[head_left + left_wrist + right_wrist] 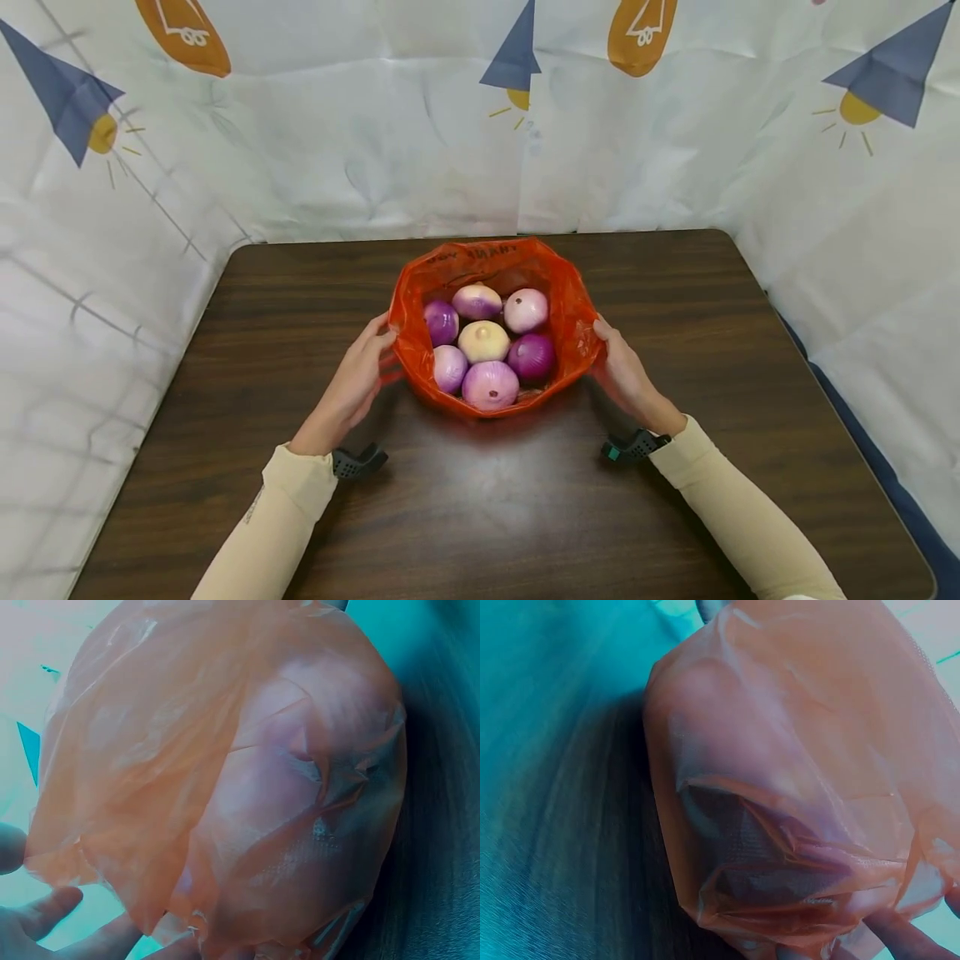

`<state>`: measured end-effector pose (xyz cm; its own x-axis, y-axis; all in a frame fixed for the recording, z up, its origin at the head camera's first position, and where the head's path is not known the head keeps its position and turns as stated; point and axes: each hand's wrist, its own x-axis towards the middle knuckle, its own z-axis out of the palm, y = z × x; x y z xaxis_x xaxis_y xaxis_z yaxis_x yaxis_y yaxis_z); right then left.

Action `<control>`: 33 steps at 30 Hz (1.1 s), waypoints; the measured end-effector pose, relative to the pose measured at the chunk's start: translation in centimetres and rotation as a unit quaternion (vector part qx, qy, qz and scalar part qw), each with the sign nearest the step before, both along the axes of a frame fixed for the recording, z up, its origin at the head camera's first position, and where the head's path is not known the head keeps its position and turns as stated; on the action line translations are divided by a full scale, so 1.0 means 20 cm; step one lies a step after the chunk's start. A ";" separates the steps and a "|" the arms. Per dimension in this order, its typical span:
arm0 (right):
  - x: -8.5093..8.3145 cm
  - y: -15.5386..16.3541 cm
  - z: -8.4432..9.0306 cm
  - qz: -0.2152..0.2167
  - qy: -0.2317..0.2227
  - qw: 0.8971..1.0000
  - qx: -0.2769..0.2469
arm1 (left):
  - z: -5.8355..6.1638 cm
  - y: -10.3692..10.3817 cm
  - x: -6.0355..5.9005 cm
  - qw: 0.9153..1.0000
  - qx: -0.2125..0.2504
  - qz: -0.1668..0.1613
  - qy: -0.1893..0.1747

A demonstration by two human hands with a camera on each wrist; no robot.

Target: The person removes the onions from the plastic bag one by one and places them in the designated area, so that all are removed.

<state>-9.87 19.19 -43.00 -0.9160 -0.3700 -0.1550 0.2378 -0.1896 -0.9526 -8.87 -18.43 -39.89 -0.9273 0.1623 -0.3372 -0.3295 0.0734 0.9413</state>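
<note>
I am holding my left hand [352, 385] against the left side of the orange plastic bag [570, 308], fingers stretched fairly straight along the plastic, touching it near the rim. My right hand [626, 375] is lying against the bag's right side in much the same way, fingertips at the rim; whether either thumb is pinching the film I cannot tell from the head view. The left wrist view is showing what the head view is not: my fingers [52, 907] spreading loosely under the bag's wrinkled wall [225, 772], with rounded shapes pressing through the thin film. The right wrist view is giving the other flank of the bag [795, 772], folds bunching near my fingertips [900, 937], and the wood grain beside it. Only the head view is looking down into the open mouth: seven onions [483, 340] are sitting inside, a pale yellowish one in the middle, purple and pinkish-white ones ringed around it, touching one another. The bag is standing on the dark wooden desk [300, 517], about centred and toward its far edge, between my two hands.
</note>
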 end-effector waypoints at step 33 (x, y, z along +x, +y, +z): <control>-0.11 0.04 0.41 -0.164 0.252 0.940 0.159 | 0.13 -0.05 -0.09 0.987 -0.108 -0.037 0.113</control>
